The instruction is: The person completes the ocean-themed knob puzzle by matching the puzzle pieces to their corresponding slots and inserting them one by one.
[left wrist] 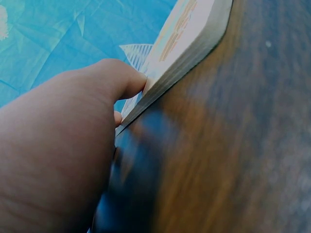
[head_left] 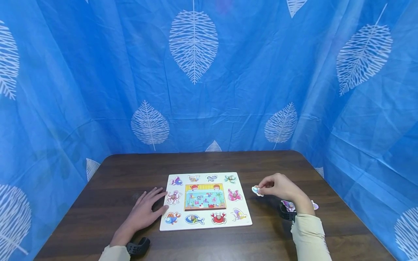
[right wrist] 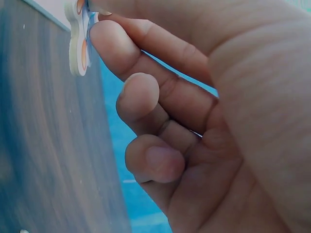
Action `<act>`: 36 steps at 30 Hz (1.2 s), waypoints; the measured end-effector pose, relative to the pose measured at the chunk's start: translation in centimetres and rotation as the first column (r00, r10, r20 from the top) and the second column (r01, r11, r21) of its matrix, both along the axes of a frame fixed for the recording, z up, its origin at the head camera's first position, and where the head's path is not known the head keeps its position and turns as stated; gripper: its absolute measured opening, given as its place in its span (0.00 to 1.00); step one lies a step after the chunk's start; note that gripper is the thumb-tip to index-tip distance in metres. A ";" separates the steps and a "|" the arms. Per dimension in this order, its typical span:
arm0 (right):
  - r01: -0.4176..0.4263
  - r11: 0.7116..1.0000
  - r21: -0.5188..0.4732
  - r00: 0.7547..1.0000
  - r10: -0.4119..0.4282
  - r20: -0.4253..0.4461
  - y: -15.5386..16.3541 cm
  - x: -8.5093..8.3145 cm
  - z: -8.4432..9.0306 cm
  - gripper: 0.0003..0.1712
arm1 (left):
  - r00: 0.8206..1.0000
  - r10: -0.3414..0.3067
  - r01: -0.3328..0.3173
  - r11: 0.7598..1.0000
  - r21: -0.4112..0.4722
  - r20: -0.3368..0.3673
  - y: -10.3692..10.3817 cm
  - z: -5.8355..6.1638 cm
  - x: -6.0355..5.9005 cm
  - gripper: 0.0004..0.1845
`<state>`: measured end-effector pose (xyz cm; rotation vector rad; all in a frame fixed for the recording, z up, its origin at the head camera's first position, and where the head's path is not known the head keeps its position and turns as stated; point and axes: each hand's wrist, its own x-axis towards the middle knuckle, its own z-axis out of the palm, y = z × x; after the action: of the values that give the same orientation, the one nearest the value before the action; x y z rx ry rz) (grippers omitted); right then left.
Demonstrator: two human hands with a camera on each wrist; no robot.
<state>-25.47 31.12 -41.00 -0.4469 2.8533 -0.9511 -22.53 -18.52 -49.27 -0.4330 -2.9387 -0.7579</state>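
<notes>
Blue cloth [head_left: 228, 90] printed with white leaves hangs on three sides of a dark wooden counter [head_left: 98, 203], which fills the lower part of the head view. On the counter, near its middle, lies a white puzzle board [head_left: 246, 214] with sea animals set round a framed picture of an aquarium; most hollows carry their pieces (fish, crab, octopus and others).

The left hand [head_left: 145, 212] lies flat on the counter at the board's left edge, fingers straight and spread, the fingertips touching the board's side. In the left wrist view the thumb [left wrist: 121, 80] presses against the board's layered edge [left wrist: 184, 53], so this grip is released and holds nothing. A black wrist strap [head_left: 138, 247] sits behind that hand.

The right hand [head_left: 281, 186] hovers just right of the board, its grip pinching a small puzzle piece [head_left: 256, 190] at the fingertips, just above the counter. The right wrist view shows the piece [right wrist: 77, 39] edge-on, white with blue and orange print, while the lower fingers [right wrist: 146, 160] curl loosely below; what animal it shows I cannot tell.

Two more loose pieces lie near the right wrist: a purplish one [head_left: 289, 206] partly behind it, and a pale one [head_left: 315, 206] further right.
</notes>
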 end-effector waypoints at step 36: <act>-0.190 0.981 0.037 0.977 0.192 -0.089 -12.3 -0.2 0.6 0.05 | 1.000 -0.003 0.003 1.000 -0.002 0.016 0.0 0.5 0.3 0.31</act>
<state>-25.69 18.82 -40.39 -0.7656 2.8344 -0.8756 -22.27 -18.50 -48.79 -0.4340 -2.9549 -0.7626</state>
